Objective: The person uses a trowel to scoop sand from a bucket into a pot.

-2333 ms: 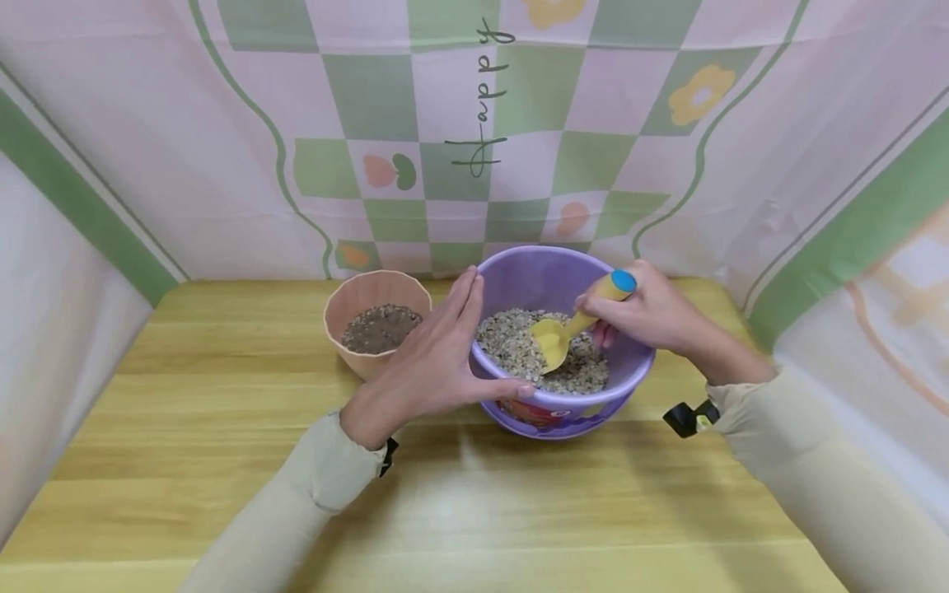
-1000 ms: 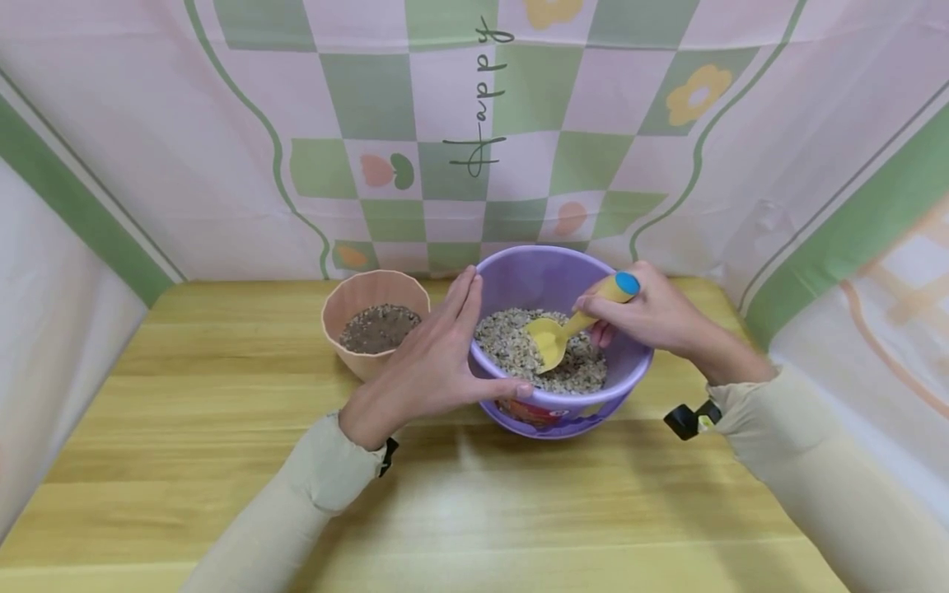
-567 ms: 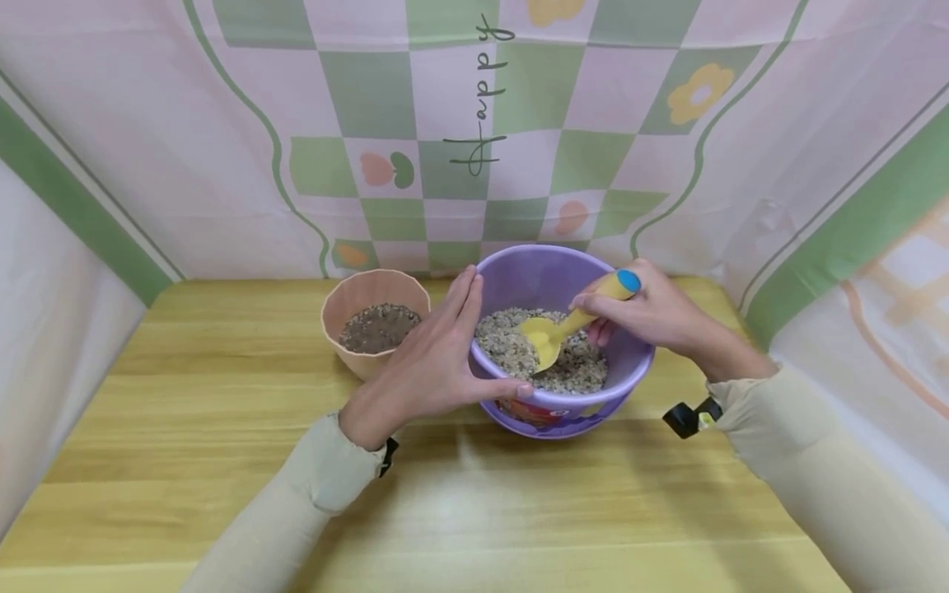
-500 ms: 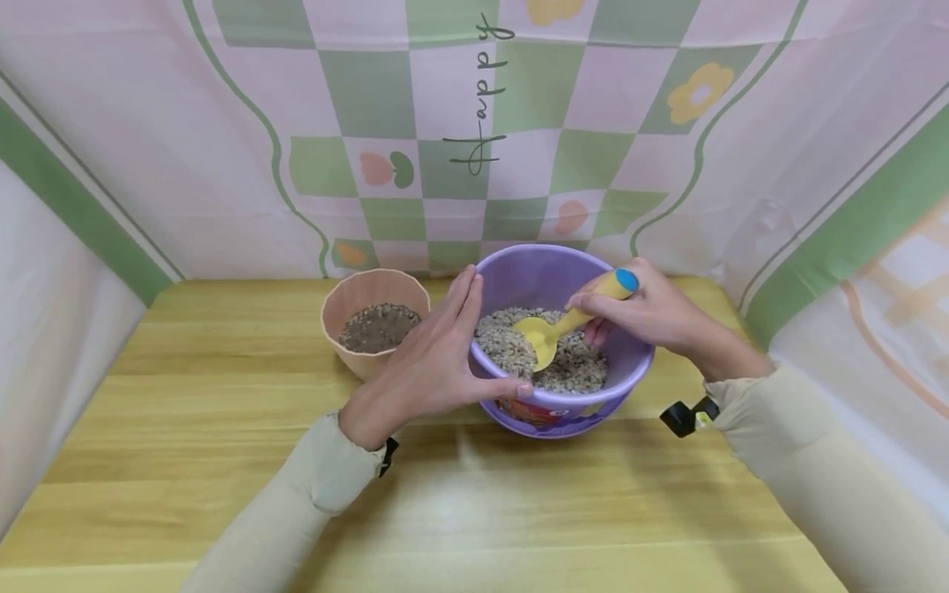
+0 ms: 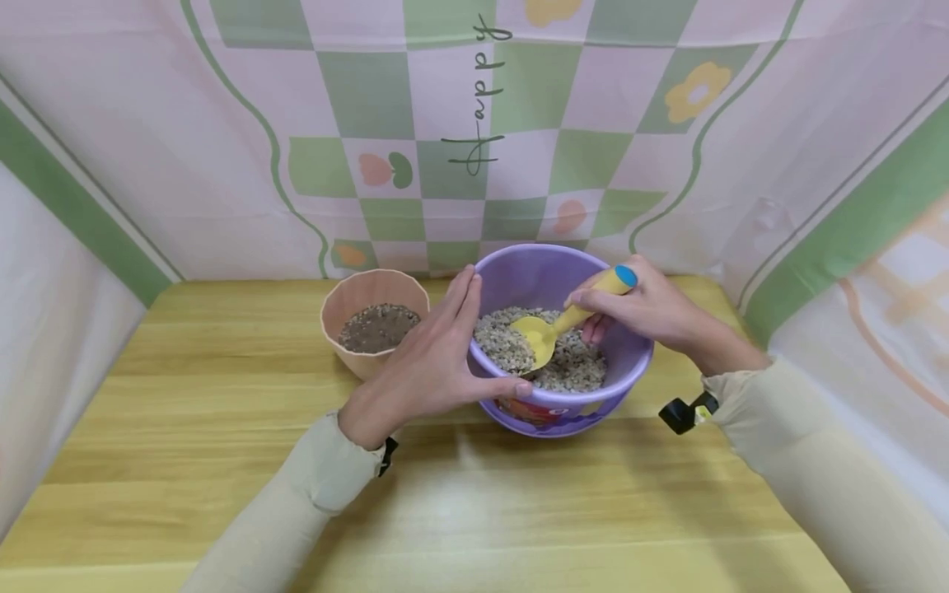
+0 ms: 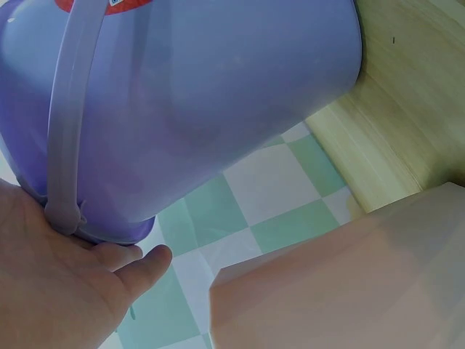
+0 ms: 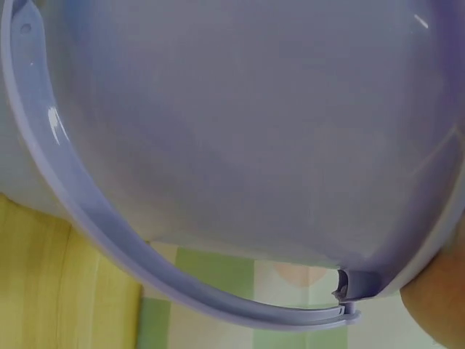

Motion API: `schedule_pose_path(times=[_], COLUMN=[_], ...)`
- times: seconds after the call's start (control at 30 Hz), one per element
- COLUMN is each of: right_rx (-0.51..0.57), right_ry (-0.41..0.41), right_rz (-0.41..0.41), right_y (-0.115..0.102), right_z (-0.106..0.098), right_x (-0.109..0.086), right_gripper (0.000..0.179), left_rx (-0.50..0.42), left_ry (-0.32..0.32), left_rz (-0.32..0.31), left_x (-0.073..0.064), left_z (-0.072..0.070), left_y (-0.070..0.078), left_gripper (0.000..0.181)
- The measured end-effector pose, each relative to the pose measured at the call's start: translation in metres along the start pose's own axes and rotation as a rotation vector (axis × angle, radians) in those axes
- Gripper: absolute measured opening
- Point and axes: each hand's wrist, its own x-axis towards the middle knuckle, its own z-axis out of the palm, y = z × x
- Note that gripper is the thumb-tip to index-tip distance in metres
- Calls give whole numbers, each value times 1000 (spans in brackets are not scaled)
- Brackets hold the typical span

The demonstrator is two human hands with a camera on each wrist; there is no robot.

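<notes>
A purple bucket holds loose grey-beige grit. My right hand grips the handle of a yellow toy shovel with a blue end cap. The shovel's blade lies in the grit, its lower edge hidden. Against the bucket's left side my left hand rests with straight fingers at the rim and the thumb spread along the front. In the left wrist view, its fingers lie just below the rim by the bucket's carrying handle.
A peach flowerpot with dark soil-like material stands left of the bucket, close beside my left hand. Both stand on a wooden table. A checked cloth hangs right behind them.
The shovel blade has slid a little left through the grit, my right hand moving with it. Grit is heaped more to the blade's left. My left hand and the bucket keep their places.
</notes>
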Motion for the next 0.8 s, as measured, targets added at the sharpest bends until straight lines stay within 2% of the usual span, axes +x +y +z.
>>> schedule_pose_path(times=[0.23, 0.8], right_rx=[38, 44], right_ry=[-29, -16], right_rz=[-8, 5], right_y=[-1, -4], right_z=[-2, 0], right_x=[2, 0], right_gripper=[25, 26], left_rx=[10, 14], left_ry=[-7, -9], left_rz=[-11, -8], left_x=[0, -1], left_z=[-1, -1], left_y=[1, 0], left_gripper=[135, 134])
